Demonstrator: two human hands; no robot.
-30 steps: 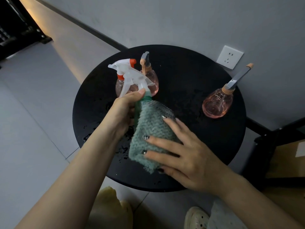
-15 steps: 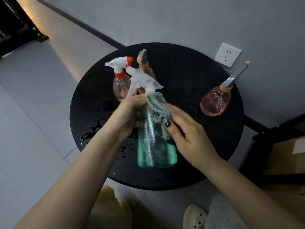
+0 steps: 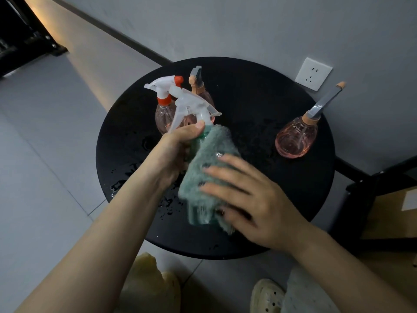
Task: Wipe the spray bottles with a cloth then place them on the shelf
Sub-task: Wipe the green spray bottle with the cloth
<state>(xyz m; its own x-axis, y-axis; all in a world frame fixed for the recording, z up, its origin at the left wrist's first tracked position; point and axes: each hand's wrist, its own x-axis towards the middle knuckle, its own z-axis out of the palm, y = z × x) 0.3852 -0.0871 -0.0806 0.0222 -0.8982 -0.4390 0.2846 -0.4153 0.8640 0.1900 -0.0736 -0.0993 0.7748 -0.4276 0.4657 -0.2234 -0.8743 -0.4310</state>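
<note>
Left hand (image 3: 174, 147): fingers gripping the green spray bottle (image 3: 199, 213) at its neck
Right hand (image 3: 252, 202): fingers spread, pressing the cloth (image 3: 205, 163) on it
Left to do: three pink bottles (image 3: 295, 138) unwiped; none shelved

Round black table (image 3: 259, 91): its centre and far edge lie bare — open passage between two pink bottles (image 3: 167, 114) at far left and a lone pink bottle (image 3: 295, 138) at right. Near half occupied by both hands, cloth-wrapped green bottle (image 3: 198, 213); water droplets (image 3: 167, 204) at near left.
</note>
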